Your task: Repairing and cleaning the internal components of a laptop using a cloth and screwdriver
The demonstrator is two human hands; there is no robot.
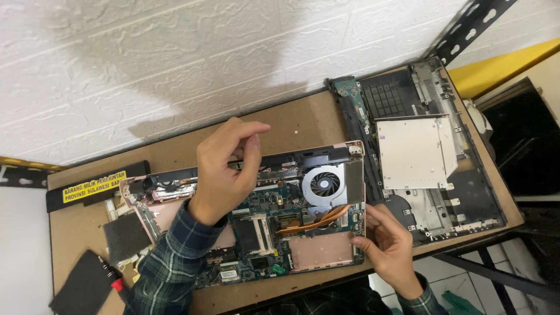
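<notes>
Two bare hands work over an opened laptop base [256, 216] that lies near the front edge of a brown table [303, 119] set against a white brick wall [175, 52]. At the far left of the table a flat black pouch [81, 286] lies beside a screwdriver with a red collar [114, 281], and above them a dark foam pad [125, 236] and a long black battery with a yellow label [93, 186] rest on the wood. The left hand [224, 172], in a plaid sleeve [172, 262], hovers over the rear hinge edge of the laptop base, thumb and forefinger pinched nearly together; whether its grip closes on some small part I cannot tell, as nothing shows between the fingertips. Beneath it the green circuit board [262, 227] lies bare, with a round cooling fan [324, 184] and copper heat pipes [318, 219] towards the right. The right hand [388, 242] holds the front right corner of the laptop base, its grip clamped on the pink edge, thumb on top. Further right, just beside the base, lies a removed black bottom cover [466, 186] with a silver optical drive [411, 151] resting on it. A perforated black metal bracket [472, 23] runs up the wall at the top right
</notes>
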